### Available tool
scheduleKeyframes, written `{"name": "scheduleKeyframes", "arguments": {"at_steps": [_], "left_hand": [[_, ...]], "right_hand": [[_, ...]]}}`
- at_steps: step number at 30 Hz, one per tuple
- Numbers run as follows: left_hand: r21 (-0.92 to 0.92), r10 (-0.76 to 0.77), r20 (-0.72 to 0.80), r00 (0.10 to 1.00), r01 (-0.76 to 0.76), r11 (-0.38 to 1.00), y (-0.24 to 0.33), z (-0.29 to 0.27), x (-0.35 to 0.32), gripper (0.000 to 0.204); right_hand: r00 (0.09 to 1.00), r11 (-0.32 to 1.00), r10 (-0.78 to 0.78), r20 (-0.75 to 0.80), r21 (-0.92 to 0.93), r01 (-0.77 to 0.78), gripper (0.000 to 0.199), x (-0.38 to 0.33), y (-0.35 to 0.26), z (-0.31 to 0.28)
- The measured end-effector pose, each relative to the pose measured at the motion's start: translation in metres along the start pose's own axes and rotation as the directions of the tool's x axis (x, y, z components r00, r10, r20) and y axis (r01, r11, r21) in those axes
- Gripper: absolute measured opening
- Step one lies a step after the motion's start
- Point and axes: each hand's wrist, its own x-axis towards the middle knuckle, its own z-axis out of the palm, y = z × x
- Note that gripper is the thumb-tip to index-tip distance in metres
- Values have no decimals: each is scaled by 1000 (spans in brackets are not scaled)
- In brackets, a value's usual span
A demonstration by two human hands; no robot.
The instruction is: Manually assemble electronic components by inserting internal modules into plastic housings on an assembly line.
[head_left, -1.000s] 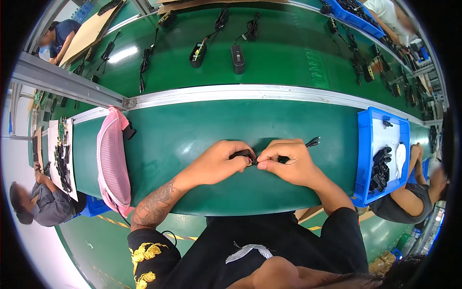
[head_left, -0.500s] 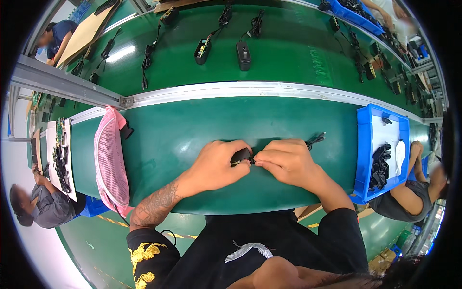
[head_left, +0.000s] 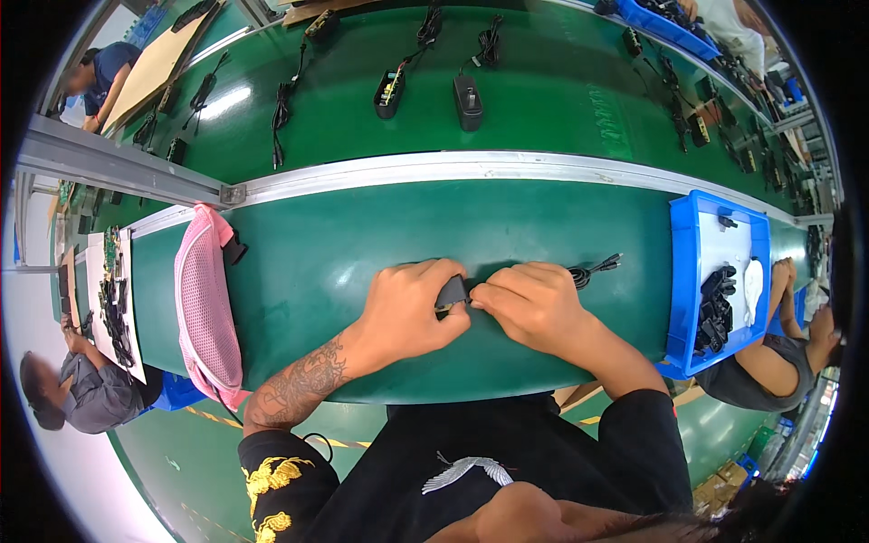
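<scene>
Over the green work surface [head_left: 308, 262], my left hand [head_left: 403, 308] is closed around a black power adapter case [head_left: 452, 291], thumb on the near side and fingers over the far side. Part of the case's inside shows at its near edge by the thumb. Close against its right end, my right hand [head_left: 534, 306] is closed in a pinch, apparently on the cable where it meets the case; the fingertips mostly hide that spot. A black bundled cable [head_left: 593, 271] with bare-looking tips lies just beyond the right hand's knuckles.
To the left sits a pink mesh pouch [head_left: 206, 308]; to the right, a blue tray [head_left: 681, 290] with black parts. Past a metal rail [head_left: 453, 166], a green belt carries a closed adapter [head_left: 468, 102], an open one [head_left: 389, 93] and cables. People sit at both sides.
The case has tilted slightly in my left hand, and the right fingers have shifted a little left with the cable. The bundled cable's tips moved right. Adapters on the belt shifted slightly right.
</scene>
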Motion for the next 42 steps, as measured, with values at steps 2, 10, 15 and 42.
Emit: {"name": "scheduleKeyframes", "arguments": {"at_steps": [2,10,15,42], "left_hand": [[6,16,-17,1000,-16,1000,-1,1,-1,27],[125,96,-9,995,-95,988,-4,-5,-1,37],[93,162,-8,987,-160,983,-6,-10,12,42],[152,230,-185,956,-203,967,-20,-8,17,39]], "right_hand": [[1000,1000,7,0,11,-7,16,-1,1,2],[999,999,24,-43,32,-22,20,3,0,0],[995,998,11,-100,-56,-17,20,6,0,-6],[521,317,830,-200,-600,-735,21,-235,141,-309]]}}
